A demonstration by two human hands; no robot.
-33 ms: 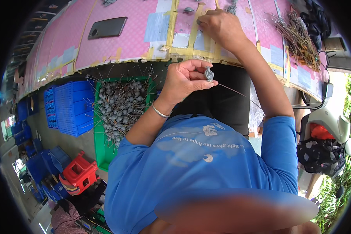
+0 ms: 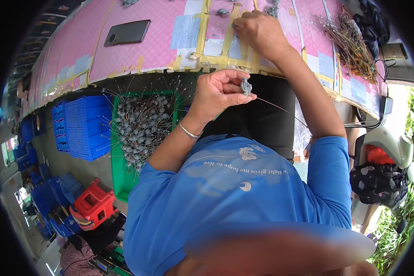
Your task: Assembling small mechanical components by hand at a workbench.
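Observation:
My left hand (image 2: 223,92) is held in front of the table's edge, thumb and fingers closed on a small grey clay piece (image 2: 246,86) with folded, petal-like layers. A thin wire (image 2: 273,106) runs from this piece down toward my right forearm. Over the pink table (image 2: 165,50), my right hand (image 2: 261,33) has its fingers bent together at the tabletop. A bit of grey clay (image 2: 234,26) shows at its fingertips; the rest is hidden by the hand. Close by lie a small grey clay lump (image 2: 222,12) and another grey clump (image 2: 273,10).
A dark phone (image 2: 127,32) lies on the table to the left. Bundled thin sticks (image 2: 354,48) rest at the right. Below the table, a green crate (image 2: 120,184) holds many wired grey balls (image 2: 142,124). Blue crates (image 2: 87,129) and a red plastic stool (image 2: 94,205) stand beyond.

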